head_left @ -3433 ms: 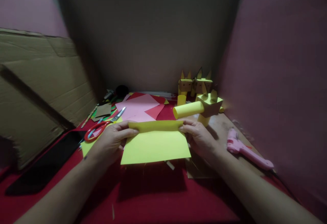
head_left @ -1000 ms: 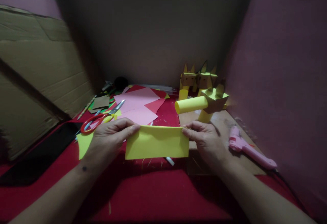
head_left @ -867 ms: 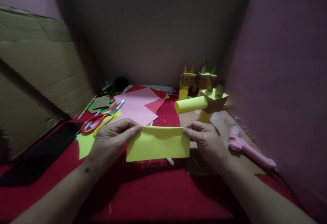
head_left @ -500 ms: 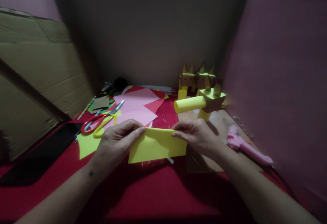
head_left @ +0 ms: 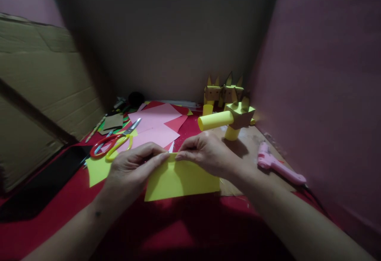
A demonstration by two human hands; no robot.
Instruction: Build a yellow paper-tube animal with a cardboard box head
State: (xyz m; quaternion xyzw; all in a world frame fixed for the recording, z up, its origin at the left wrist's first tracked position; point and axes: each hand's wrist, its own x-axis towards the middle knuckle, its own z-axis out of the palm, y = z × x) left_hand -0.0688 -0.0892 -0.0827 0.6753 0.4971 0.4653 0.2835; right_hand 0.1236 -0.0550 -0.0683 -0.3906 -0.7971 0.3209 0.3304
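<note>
A folded yellow paper point(head_left: 178, 179) lies on the red table surface point(head_left: 184, 229) in front of me. My left hand point(head_left: 132, 169) pinches its top left corner. Fingers closed, my right hand point(head_left: 206, 154) presses on the paper's folded top edge close beside the left hand's fingertips. A yellow paper tube point(head_left: 216, 120) sticks out of a yellow and brown paper box figure point(head_left: 241, 114) just behind the right hand.
Red and yellow scissors point(head_left: 114, 144) lie left on pink sheets point(head_left: 154, 124). A pink glue gun point(head_left: 276, 166) rests at right on a cardboard mat. Two more paper figures point(head_left: 223, 92) stand by the back wall. A cardboard sheet point(head_left: 38, 90) leans at left.
The yellow sheet has been folded in half to a narrower strip. My right hand has slid left along the fold from the right corner toward the left hand.
</note>
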